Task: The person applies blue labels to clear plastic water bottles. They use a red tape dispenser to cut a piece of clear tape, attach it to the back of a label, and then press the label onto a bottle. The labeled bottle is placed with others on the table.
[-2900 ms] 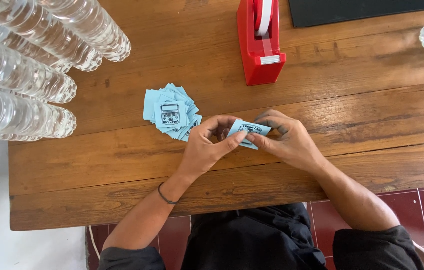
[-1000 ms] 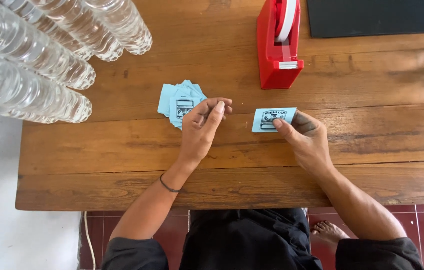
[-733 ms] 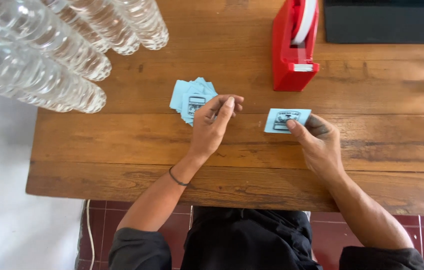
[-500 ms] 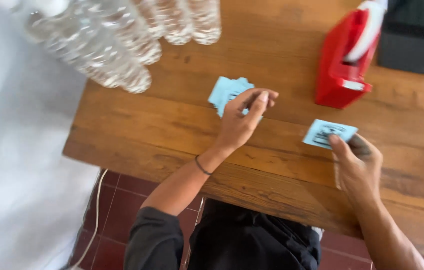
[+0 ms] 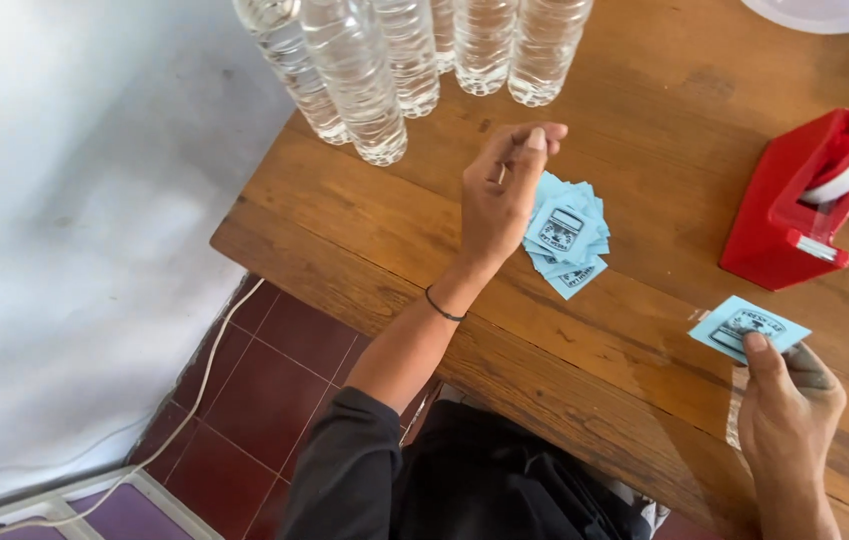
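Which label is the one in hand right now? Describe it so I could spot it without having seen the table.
Start at the red tape dispenser on the wooden table, then look toward the near edge below it. There the right hand pinches a single light blue label with a dark print. Unlike the heap of blue labels beside the left hand, it is alone and held.
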